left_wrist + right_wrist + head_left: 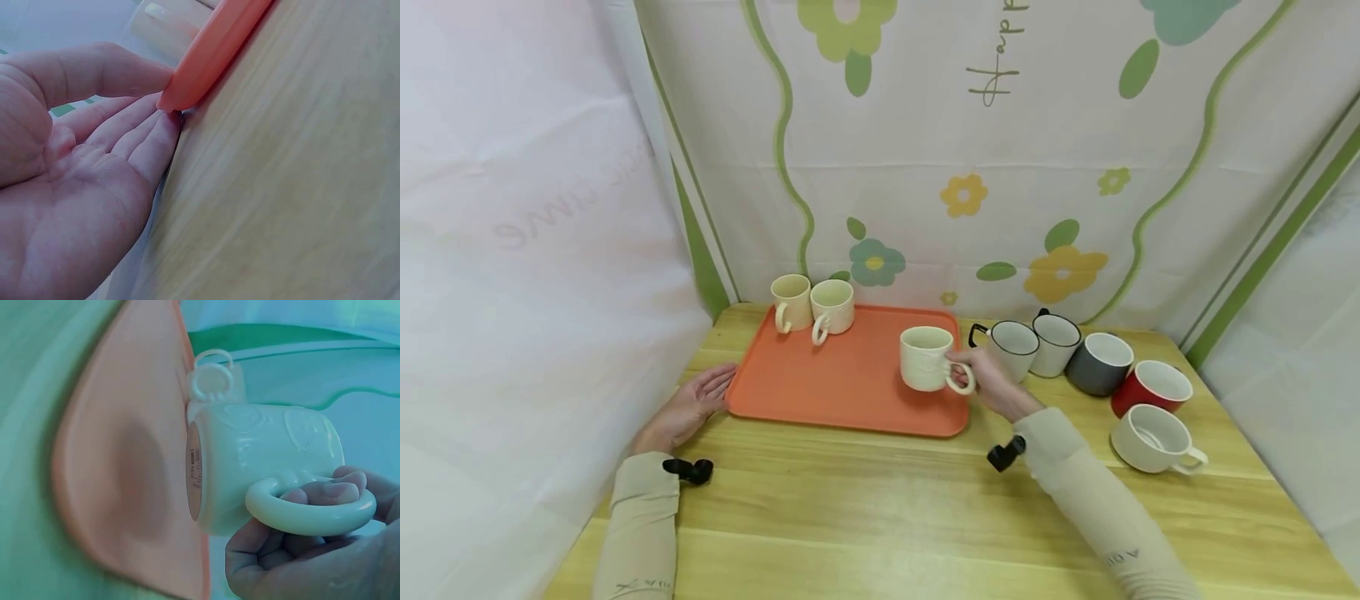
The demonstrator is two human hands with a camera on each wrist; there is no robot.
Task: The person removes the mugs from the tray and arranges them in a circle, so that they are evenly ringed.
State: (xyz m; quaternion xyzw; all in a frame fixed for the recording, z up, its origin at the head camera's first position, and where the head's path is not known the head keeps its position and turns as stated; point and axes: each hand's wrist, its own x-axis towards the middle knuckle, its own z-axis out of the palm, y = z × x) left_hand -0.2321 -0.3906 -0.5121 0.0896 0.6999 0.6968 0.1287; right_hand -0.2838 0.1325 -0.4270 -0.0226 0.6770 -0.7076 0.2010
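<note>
We've a wood tbl (850,517), w/ orange tray (827,379) btwn our L hand (687,406) & R hand (996,385). Five mugs (1097,377) sit beyond & R of R hand; two cream mugs (835,308) on tray, ahead of L hand. L fingers (158,147), nearly straight, touch tray's edge. R hand grips third cream mug (922,367), just above tray, by its handle (300,517).

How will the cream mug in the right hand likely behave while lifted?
The cream mug shines like glazed ceramic, so it's probably stiff and breakable. Its glossy side may be slippery. Held by the handle, it might tilt.
</note>
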